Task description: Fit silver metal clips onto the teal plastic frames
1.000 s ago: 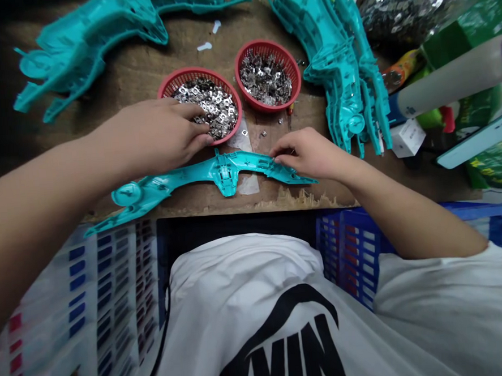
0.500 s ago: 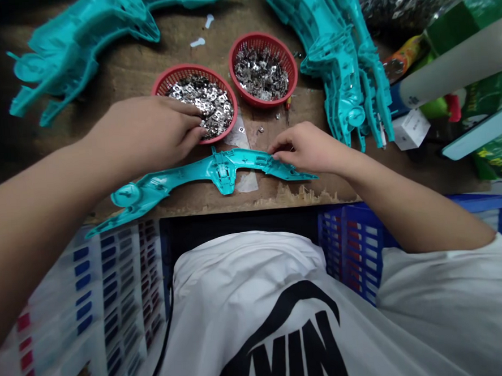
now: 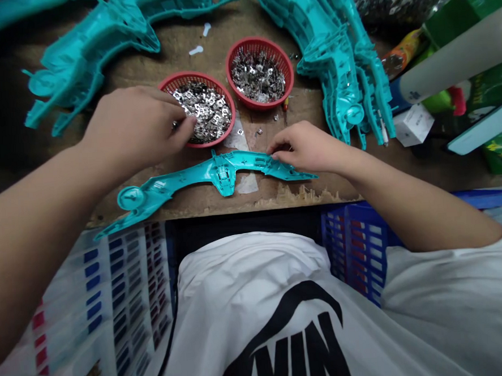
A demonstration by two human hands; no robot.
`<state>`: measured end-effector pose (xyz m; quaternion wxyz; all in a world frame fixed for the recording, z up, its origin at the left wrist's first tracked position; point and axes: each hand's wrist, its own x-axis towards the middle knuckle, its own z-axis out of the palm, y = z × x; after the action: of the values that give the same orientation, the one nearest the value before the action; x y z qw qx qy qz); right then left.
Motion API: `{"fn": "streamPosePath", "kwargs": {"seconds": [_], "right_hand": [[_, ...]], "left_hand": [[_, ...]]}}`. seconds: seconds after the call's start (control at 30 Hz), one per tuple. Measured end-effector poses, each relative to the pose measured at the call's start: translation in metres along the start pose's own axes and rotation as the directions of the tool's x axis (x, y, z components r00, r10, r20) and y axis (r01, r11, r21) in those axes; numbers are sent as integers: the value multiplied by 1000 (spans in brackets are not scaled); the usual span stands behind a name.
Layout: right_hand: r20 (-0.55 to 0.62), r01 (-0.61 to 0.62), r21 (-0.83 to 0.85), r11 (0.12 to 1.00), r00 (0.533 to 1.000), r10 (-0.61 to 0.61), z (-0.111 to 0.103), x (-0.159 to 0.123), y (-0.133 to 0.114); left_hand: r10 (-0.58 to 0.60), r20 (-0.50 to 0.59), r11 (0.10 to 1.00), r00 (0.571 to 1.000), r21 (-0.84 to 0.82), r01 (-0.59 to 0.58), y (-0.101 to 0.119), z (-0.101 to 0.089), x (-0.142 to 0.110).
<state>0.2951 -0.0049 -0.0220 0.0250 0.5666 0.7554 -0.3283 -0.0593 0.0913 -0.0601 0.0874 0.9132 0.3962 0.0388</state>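
Note:
A long, curved teal plastic part [image 3: 182, 177] lies along the table's front edge, its ribbed inner side up and its left end jutting past the edge. My right hand [image 3: 303, 146] is closed in a pinch on the right arm of this part; whether a small clip is also between its fingertips is hidden. Over the left rim of the nearer red basket [image 3: 232, 112] is my left hand [image 3: 134, 127], fingers curled and thumb pressed in. What it pinches is hidden. Small silvery metal clips [image 3: 208, 111] fill that basket.
A second red basket [image 3: 289, 78] holds more metal clips, with a small screwdriver [image 3: 286, 107] beside it. More teal parts lie back left [image 3: 85, 56] and back right [image 3: 332, 64]. At right stand a white box [image 3: 415, 126] and a pale cylinder [image 3: 459, 56]. Plastic crates flank my lap.
My left hand has drawn back leftward from the clips to the basket's rim, its fingers curling in. My right hand and the teal part stay in place. The view has shifted slightly.

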Motion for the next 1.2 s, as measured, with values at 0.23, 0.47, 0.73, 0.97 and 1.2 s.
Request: {"fn": "streamPosePath", "kwargs": {"seconds": [0.23,0.47,0.73,0.97,1.2], "right_hand": [[-5,20,-4,1000,1000,-20,-1,-1,0],[-1,14,-8,1000,1000,-14,-2,-2,-5],[-12,40,-9,999,999,-40,-3,-3,-5],[-20,52,-14,999,998,-52,-3,-3,-3],[-27,45,-15,999,999,-45,-3,-3,-3]], "left_hand": [[39,68,999,997,-21,-37,-6,11,7],[108,43,993,993,-53,-106,-17,27,7],[52,62,997,997,-59,-48,0,16,7],[27,92,999,995,-48,-23,2,10,7],[-15,117,1000,993,-19,17,2,9,8]]}}
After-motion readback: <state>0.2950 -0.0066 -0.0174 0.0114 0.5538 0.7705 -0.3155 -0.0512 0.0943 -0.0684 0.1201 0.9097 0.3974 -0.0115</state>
